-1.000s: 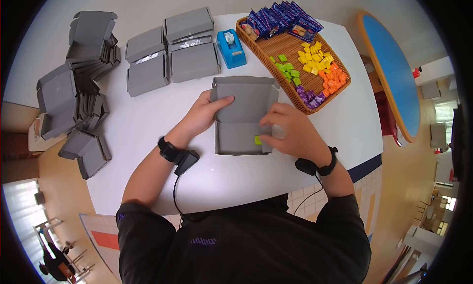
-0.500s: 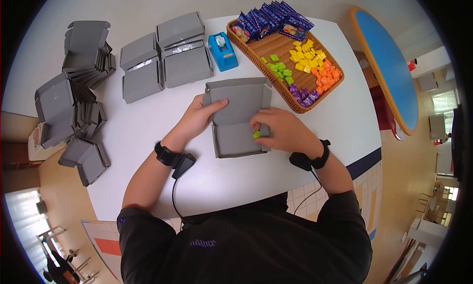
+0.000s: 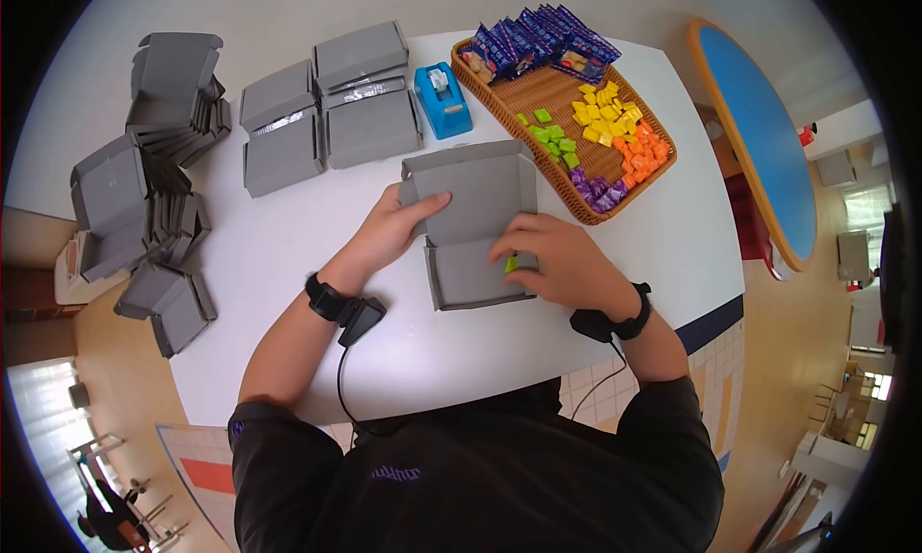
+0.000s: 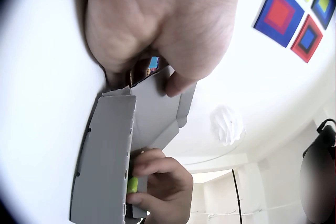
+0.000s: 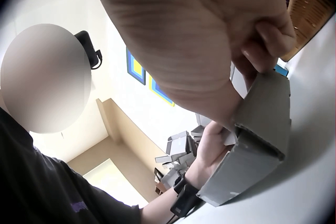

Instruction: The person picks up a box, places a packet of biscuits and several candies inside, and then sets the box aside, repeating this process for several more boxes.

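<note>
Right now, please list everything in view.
Table: one, white, centre
Open box: one, grey, mid-table
Held sweet: one, green, over open box
Basket: one, brown, table's right
Packets: several, navy, in basket
Loose sweets: many; yellow, green, orange, purple; in basket
Tape dispenser: one, blue, beside basket
Closed boxes: apparently four, grey, beside dispenser
Stacked boxes: many, grey, table's left
Rimmed board: one, blue, right of table
Wall pictures: several, multicoloured, on wall
Far furniture: count unclear, mixed, background
Wrist cameras: two, black, at wrists
Shirt: one, black, lower edge
Left hand: one, gripping open box
Right hand: one, over open box
</note>
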{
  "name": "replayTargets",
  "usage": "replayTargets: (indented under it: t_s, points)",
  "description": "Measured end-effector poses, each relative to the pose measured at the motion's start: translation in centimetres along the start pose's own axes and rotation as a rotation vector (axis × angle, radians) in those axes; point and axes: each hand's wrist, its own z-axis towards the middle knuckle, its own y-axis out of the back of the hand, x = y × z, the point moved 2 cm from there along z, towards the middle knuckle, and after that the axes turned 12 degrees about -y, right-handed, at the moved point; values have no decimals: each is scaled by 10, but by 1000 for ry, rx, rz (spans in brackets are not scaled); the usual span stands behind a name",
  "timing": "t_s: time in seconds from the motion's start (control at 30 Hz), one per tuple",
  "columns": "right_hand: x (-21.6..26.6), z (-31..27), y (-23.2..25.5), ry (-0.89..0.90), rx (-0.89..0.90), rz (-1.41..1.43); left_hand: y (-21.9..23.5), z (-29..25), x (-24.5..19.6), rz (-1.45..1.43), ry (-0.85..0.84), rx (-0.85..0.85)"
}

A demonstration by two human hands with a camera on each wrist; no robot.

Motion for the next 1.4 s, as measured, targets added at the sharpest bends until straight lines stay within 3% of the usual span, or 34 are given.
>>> replayTargets:
  t_s: [0.13, 0.23, 0.63, 0.83, 1.03, 1.13, 1.27, 1.4]
  points:
    - [-1, 2, 3, -35, 20, 42, -1, 1, 1, 31, -22, 10]
    - [-5, 5, -2, 88, -43, 22, 2, 2, 3, 60, -26, 25]
    - [-12, 6, -14, 85, -184, -244, 1, 2, 3, 92, -38, 33]
    - [-11, 7, -11, 141, -131, -292, 2, 2, 3, 52, 12, 1]
    - [-11, 9, -14, 134, -29, -128, 4, 2, 4, 47, 26, 2]
    - [-12, 8, -15, 269, -73, -93, 3, 2, 4, 39, 31, 4]
    - [-7, 9, 8, 69, -301, 146, 0, 1, 4, 44, -31, 8]
    - [-31, 17, 39, -32, -623, 232, 4, 2, 2, 52, 25, 35]
